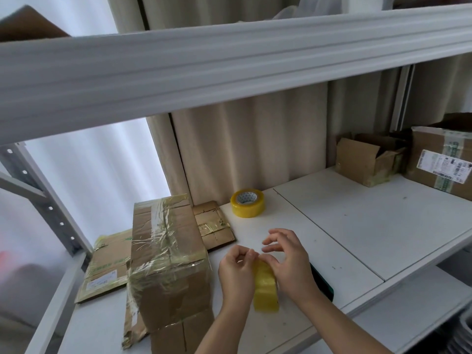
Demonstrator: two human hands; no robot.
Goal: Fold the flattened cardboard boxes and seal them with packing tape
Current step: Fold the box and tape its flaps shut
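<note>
White shelving fills the view: a broad upper shelf edge [229, 70] crosses overhead, and below it a white shelf board [357, 226] serves as the work surface, backed by beige curtains [242, 144]. On the left of the board stands a taped cardboard box [166, 261], wrapped in wrinkled clear tape, with a flattened box [107, 267] lying beside it on its left and another flattened box [214, 226] behind it to the right. At the far right sit an open small box [365, 162] and a labelled parcel [441, 159]. A spare roll of yellow tape [247, 203] rests near the curtains. Close to the front, both hands work a second tape roll [265, 287] held upright between them: the left hand [236, 272] pinches at the roll's top edge with curled fingers, while the right hand [288, 261] touches the roll with its thumb side, its fingers spread and loosely bent above it. A dark green object [324, 284] lies just beyond the right wrist.
</note>
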